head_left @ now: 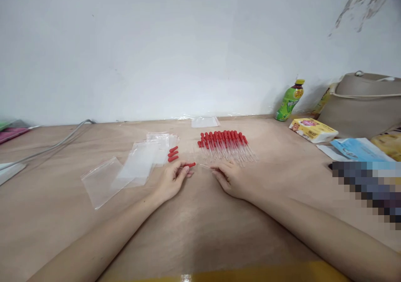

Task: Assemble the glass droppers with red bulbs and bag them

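Observation:
Between the fingers of my left hand is a red rubber dropper bulb, its end pointing right. My right hand pinches a thin clear dropper tube whose tip points left at the bulb, with a small gap between them. Just beyond my left hand lie several loose red bulbs. Past my right hand, many droppers with red bulbs and clear tubes lie side by side in rows. A few bare clear tubes lie between the two groups, hard to make out.
Clear zip bags are spread at the left, and a small stack of bags lies by the wall. At the right stand a green drink bottle, a yellow tissue pack, a blue packet and a grey bag. A grey cable runs along the left.

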`<move>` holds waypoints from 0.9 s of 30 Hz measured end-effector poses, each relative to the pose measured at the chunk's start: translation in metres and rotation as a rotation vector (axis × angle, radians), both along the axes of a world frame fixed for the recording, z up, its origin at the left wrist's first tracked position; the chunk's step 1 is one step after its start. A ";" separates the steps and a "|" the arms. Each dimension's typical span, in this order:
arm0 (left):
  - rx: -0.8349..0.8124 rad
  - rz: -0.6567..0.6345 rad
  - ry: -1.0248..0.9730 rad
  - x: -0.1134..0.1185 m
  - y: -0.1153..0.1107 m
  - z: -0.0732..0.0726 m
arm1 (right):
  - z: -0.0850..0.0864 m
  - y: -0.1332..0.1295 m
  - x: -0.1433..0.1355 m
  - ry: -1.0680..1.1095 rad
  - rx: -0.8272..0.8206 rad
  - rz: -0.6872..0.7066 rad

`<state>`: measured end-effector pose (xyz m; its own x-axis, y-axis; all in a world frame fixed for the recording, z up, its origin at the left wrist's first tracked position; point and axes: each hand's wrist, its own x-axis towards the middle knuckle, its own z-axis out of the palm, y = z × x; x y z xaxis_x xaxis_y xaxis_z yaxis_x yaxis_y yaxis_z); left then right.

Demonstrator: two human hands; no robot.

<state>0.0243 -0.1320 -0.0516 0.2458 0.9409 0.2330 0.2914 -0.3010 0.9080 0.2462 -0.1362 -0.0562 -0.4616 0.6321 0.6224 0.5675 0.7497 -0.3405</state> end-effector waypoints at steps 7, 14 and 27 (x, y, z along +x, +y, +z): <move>0.003 -0.053 0.021 -0.003 0.001 -0.004 | 0.000 0.006 -0.009 -0.025 0.002 0.032; 0.085 -0.054 0.073 -0.001 0.000 -0.004 | 0.002 0.004 -0.008 -0.044 -0.023 0.061; 0.163 -0.093 0.188 -0.003 -0.001 -0.003 | 0.003 0.007 -0.003 -0.048 -0.047 0.128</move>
